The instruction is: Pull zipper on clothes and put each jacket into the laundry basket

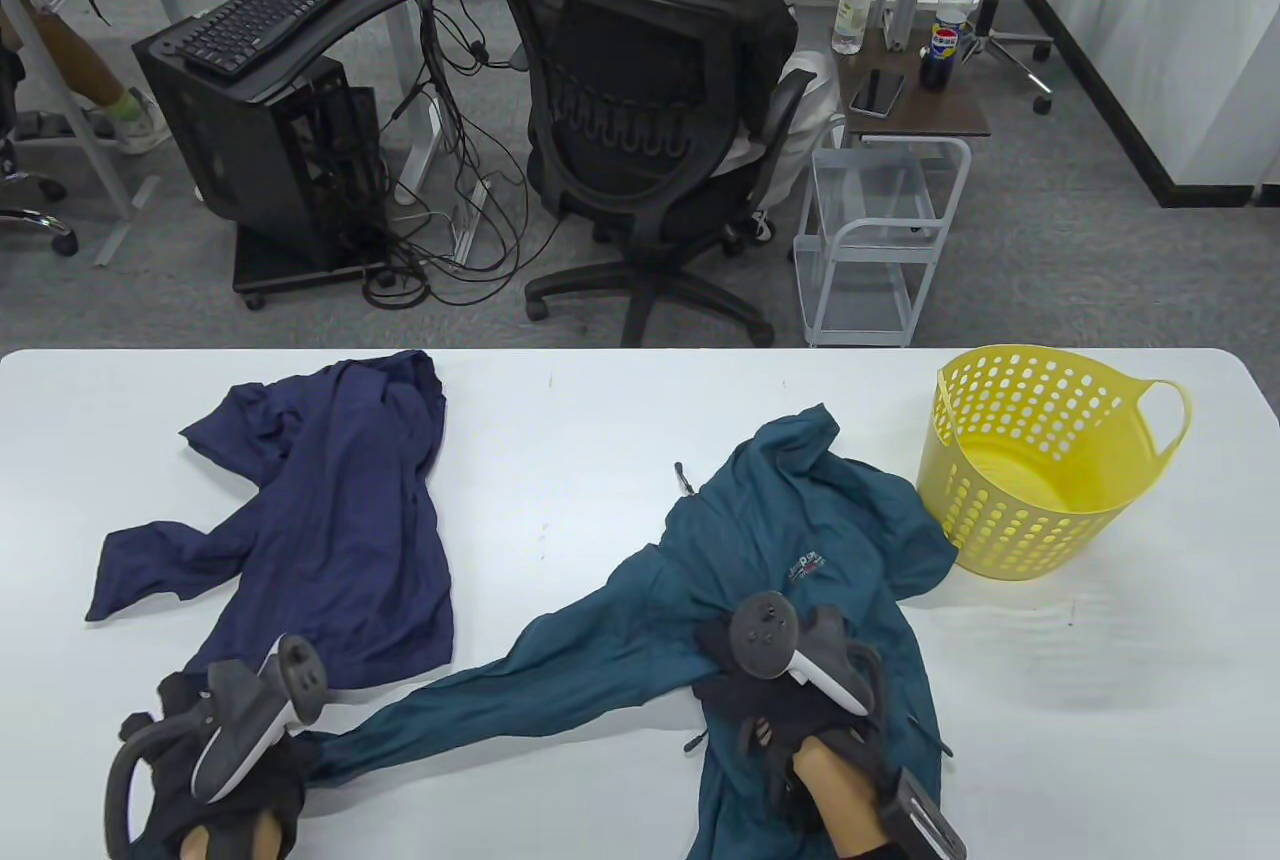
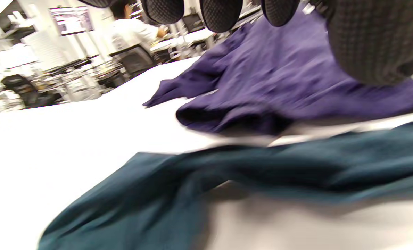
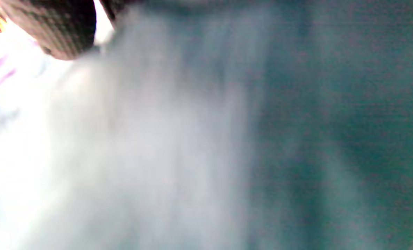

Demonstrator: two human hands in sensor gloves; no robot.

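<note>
A teal jacket lies spread on the white table, one sleeve stretched toward my left hand. That hand sits at the sleeve's end by the near edge. In the left wrist view its fingertips hang free above the teal sleeve and the navy jacket. My right hand rests on the teal jacket's body, its fingers hidden under the tracker. The right wrist view is blurred teal fabric with one fingertip. A navy jacket lies at the left. A yellow laundry basket stands at the right.
Beyond the table's far edge a person sits in a black office chair. A white wire cart stands next to it. A computer stand with a keyboard is at the back left.
</note>
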